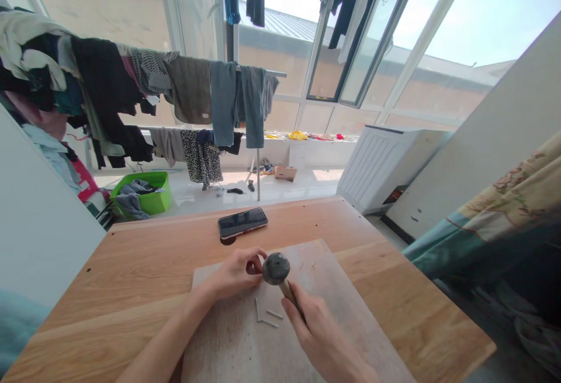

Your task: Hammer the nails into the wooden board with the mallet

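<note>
My right hand (pixel 322 327) is wrapped round the wooden handle of a hammer (pixel 276 268) with a dark, round head. The head is raised close beside the fingertips of my left hand (pixel 240 272). Thumb and fingers of that hand are pinched together over the board; whatever is between them is hidden by the hammer head. Beneath both hands lies a pale wooden board (pixel 228 348). Three loose nails (pixel 274 314) rest on it between my wrists. Two thin nails (pixel 314 265) seem to stand in the board farther back, to the right of the hammer.
A phone (pixel 243 223) lies on the wooden table (pixel 144 260) behind the board, partly over a dark round hole. Beyond the table are a green basin (pixel 153 200) with clothes, a laundry rack (pixel 272 73) and a white appliance (pixel 372 164). A curtain (pixel 486 219) hangs at right.
</note>
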Demonstrator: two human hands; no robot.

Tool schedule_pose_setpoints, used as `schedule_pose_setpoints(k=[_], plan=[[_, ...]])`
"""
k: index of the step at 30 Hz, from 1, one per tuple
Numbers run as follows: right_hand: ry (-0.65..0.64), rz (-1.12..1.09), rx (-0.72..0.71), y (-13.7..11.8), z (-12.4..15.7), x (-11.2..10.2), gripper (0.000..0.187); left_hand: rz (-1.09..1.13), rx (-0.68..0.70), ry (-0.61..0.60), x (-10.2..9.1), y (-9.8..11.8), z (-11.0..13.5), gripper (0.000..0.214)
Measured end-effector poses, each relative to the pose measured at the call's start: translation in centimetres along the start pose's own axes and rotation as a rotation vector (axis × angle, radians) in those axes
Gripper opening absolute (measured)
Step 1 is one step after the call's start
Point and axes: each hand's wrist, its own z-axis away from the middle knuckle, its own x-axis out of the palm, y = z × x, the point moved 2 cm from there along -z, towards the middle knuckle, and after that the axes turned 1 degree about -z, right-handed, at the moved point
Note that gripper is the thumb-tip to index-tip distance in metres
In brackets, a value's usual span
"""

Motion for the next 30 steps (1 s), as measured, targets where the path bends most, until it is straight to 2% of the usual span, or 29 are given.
schedule_pose_setpoints(k=[3,5,8,10,11,14,17,20,22,25,27,30], plan=[[-0.013,0.006,0.084,1.9,1.1,0.0,0.048,-0.01,-0.021,-0.057,-0.4,0.4,0.0,0.024],[0.066,0.014,0.134,3.6,2.1,-0.1,0.061,-0.064,-0.054,-0.079,-1.0,1.1,0.1,0.025],[0.096,-0.021,0.147,6.0,3.7,0.1,0.075,-0.259,-0.04,-0.094,-1.8,3.4,0.6,0.023],[0.096,-0.044,0.162,7.3,4.5,0.3,0.079,-0.44,0.018,-0.144,-1.3,5.4,1.2,0.014],[0.1,-0.044,0.175,7.8,4.7,0.3,0.079,-0.532,0.045,-0.18,-0.7,6.3,1.6,0.012],[0.073,-0.021,0.175,8.6,4.7,0.2,0.073,-0.783,0.104,-0.258,2.3,8.1,2.5,0.025],[0.038,-0.013,0.14,8.6,4.5,0.1,0.065,-0.957,0.176,-0.291,5.7,8.2,3.0,0.03],[0.106,0.018,0.128,8.6,4.6,0.2,0.065,-1.051,0.287,-0.321,7.4,8.0,3.0,0.029],[0.12,0.02,0.129,8.6,4.6,0.2,0.068,-1.018,0.301,-0.33,7.1,8.1,2.7,0.029],[0.059,-0.01,0.159,8.5,4.5,0.2,0.07,-0.801,0.248,-0.294,4.9,8.1,2.5,0.03],[0.028,-0.02,0.184,8.3,4.5,0.1,0.069,-0.609,0.225,-0.195,3.0,7.1,2.6,0.027],[0.055,-0.037,0.187,7.7,4.4,-0.1,0.068,-0.34,0.159,0.076,0.6,4.1,3.1,0.02]])
